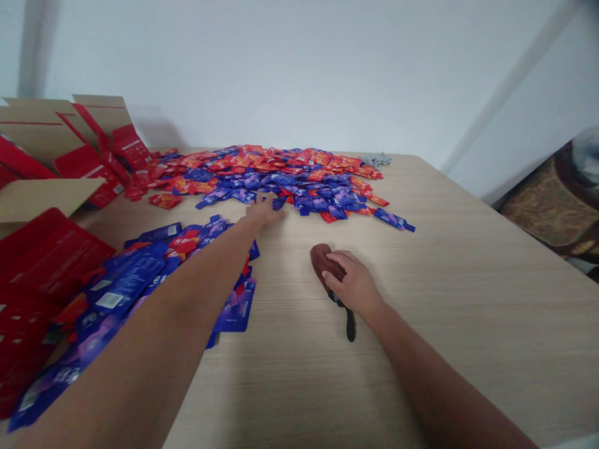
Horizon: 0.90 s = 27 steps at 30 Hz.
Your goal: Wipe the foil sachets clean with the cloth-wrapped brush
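Palm down, half curled, our right hand (354,284) lies over a brown oblong object (321,257) on the tabletop (290,374); whether it grips, we cannot tell. The object's long axis runs away from us, rounded end forward and slightly left, black tail (350,327) toward us. Our left hand (262,212) reaches the blue sachets (336,196), its grip hidden.

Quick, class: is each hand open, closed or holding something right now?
Left hand: at the packet pile's near edge; grip cannot be told.
Right hand: fingers over the brown object; grip cannot be told.
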Available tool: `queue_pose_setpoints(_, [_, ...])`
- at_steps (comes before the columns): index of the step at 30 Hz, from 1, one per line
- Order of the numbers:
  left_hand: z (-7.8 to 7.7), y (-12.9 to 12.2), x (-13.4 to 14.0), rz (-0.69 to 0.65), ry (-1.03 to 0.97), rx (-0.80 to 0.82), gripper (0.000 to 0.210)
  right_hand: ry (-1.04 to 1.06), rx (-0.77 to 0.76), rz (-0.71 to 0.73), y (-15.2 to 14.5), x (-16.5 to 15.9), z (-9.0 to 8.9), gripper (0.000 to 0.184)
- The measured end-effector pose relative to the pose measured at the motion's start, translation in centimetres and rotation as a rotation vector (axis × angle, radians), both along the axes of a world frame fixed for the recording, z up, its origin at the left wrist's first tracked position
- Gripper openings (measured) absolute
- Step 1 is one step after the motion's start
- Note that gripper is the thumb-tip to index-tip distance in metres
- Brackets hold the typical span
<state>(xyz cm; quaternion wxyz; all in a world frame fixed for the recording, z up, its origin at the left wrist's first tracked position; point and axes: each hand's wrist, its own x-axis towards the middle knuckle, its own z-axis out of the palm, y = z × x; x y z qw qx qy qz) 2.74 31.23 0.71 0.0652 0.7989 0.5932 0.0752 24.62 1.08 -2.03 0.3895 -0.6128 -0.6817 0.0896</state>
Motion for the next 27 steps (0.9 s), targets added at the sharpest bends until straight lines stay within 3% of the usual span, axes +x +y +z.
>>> queue_pose_setpoints(4, [-1.0, 0.1, 0.4, 0.047, 0.02, -0.008, 0.103, -0.002, -0.005, -0.008, -0.1, 0.0, 0.0, 0.039])
queue_pose_setpoints(10, [-0.9, -2.1, 0.2, -0.052, 0.043, 0.022, 0.093, 0.005, 0.005, -0.005, 0.0, 0.1, -0.1, 0.04])
queue_pose_setpoints(16, [-0.3, -8.0, 1.1, -0.276, 0.057, 0.029, 0.086, 0.016, 0.009, 0.003, 0.0, 0.1, 0.2, 0.038])
queue_pose_setpoints(21, [-0.2, -13.8, 1.3, -0.445, 0.088, 0.012, 0.066, 0.037, 0.039, -0.02, 0.2, 0.2, 0.1, 0.035])
queue_pose_setpoints(27, [0.3, -17.7, 0.8, -0.565, 0.14, -0.016, 0.048, 0.072, 0.074, -0.069, 0.4, 0.4, -0.2, 0.034])
